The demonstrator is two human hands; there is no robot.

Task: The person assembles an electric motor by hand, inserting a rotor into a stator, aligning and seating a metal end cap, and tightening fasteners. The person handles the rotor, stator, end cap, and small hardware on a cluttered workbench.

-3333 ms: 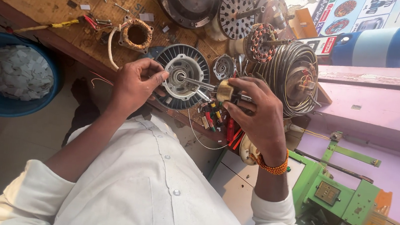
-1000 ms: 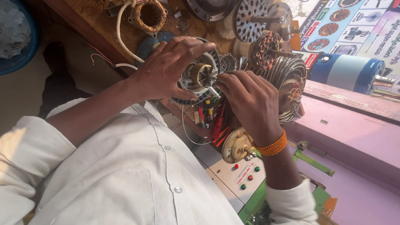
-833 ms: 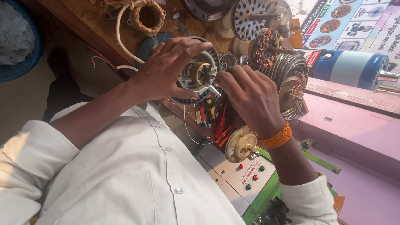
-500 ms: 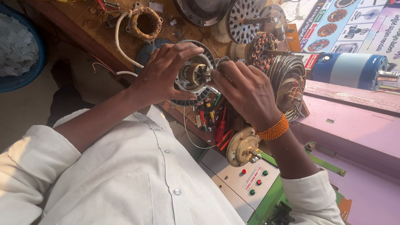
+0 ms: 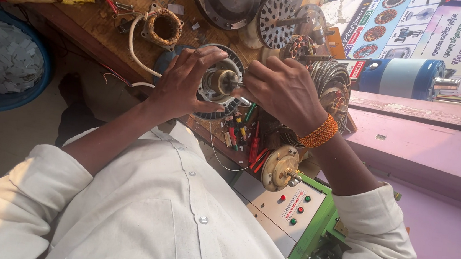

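Right, head view only:

- Left hand [image 5: 181, 83] is closed around a round fan motor stator [image 5: 219, 83], fingers wrapped over its rim, holding it up just above the edge of the wooden workbench [image 5: 79, 13].
- Right hand [image 5: 281, 89] is pinched narrow at the stator's centre; fingertips [image 5: 248, 84] meet the brass-coloured hub and shaft. Cannot tell whether a small tool or part sits in that pinch: the fingers hide it.
- The stator is between both hands and partly covered by them; a blue ring shows behind it.
- Step, as I judge it: work at the centre shaft/bearing with the stator steadied, either seating or freeing something on the hub.
- Next move probably needs the left-hand grip firm and square while the right works in line with the shaft; a tilt could jam it.
- Beyond the stator on the bench: a copper coil [image 5: 163, 26] with a white lead, a slotted rotor disc [image 5: 276, 21], a wound stator [image 5: 332, 83].
- Below the stator: red screwdrivers [image 5: 254, 142], and a green winding machine [image 5: 301, 213] with a brass disc.
- Far left of the stator: blue tub [image 5: 0, 98] of white scraps.
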